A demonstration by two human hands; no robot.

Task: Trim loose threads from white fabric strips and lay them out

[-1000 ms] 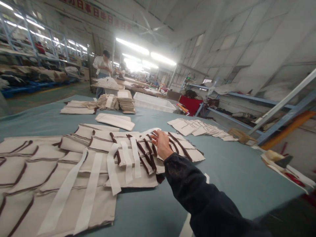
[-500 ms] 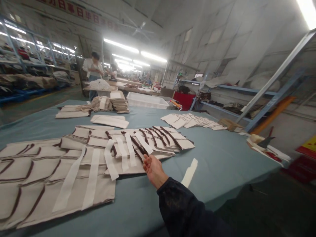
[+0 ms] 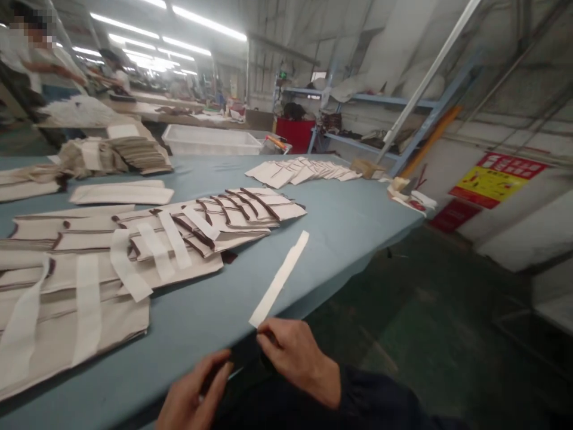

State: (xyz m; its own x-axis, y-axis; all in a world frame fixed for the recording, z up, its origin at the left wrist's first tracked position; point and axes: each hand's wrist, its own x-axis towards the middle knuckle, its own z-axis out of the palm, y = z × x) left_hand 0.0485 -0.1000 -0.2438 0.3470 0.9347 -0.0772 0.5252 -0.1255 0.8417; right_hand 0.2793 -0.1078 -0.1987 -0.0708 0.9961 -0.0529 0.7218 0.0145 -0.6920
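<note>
My right hand (image 3: 299,359) is closed at the table's front edge, thumb and forefinger pinched together. Its fingertips lie by the near end of a long cream fabric strip (image 3: 283,275); whether they touch it I cannot tell. Lower and to the left, my left hand (image 3: 197,391) is curled, with thumb and forefinger close together. A thin pale sliver (image 3: 235,373) shows at those fingertips, too small to name. Beige fabric pieces with dark brown edging (image 3: 242,209) overlap in rows to the left, and white strips (image 3: 153,248) lie across them.
The blue-green covered table (image 3: 197,322) ends just in front of me. Farther back are stacked beige pieces (image 3: 138,154), a fanned row of pale pieces (image 3: 302,171) and a white plastic bin (image 3: 212,140). Shelving (image 3: 394,98) lines the right wall. Two people stand at the back left.
My right hand has left the edged fabric pieces and come back to the table's front edge, now closed. My left hand has entered at the bottom. The view has turned right.
</note>
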